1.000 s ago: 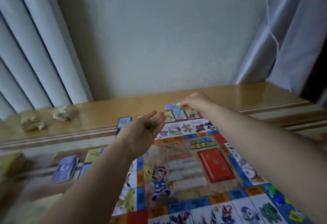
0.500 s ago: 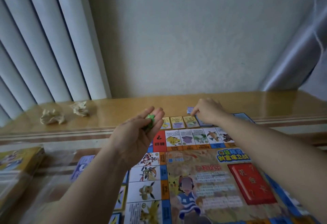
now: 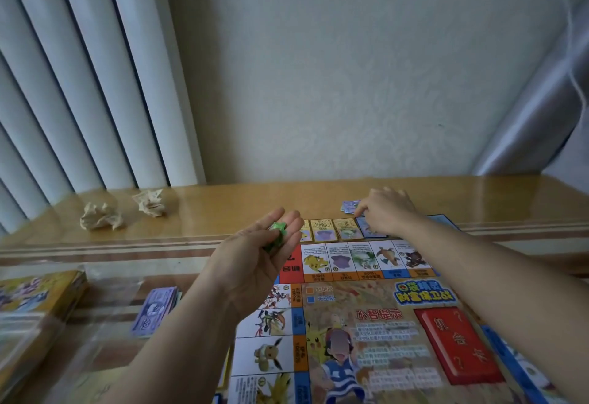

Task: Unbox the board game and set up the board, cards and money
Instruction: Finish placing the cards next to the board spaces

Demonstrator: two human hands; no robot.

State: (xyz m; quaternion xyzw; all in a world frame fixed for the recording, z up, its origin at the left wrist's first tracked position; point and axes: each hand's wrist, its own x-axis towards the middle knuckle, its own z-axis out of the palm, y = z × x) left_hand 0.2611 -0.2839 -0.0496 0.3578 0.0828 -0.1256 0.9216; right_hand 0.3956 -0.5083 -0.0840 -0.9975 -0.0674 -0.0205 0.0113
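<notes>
On the board (image 3: 347, 300), a red deck (image 3: 459, 344) reads "机会".

Board: colourful square cardboard game board (image 3: 366, 324) flat on glossy wooden table (image 3: 223, 206), red rectangular card stack (image 3: 459, 346) right of centre.
Left hand (image 3: 255, 260): palm up over far left corner, small green plastic pieces (image 3: 277, 234) on loosely cupped fingers.
Right hand (image 3: 385, 212): fingertips down on blue rectangular card (image 3: 366, 228) just beyond far edge; grip hidden.
Money: purple paper banknote stack (image 3: 156, 309) left of board.
</notes>
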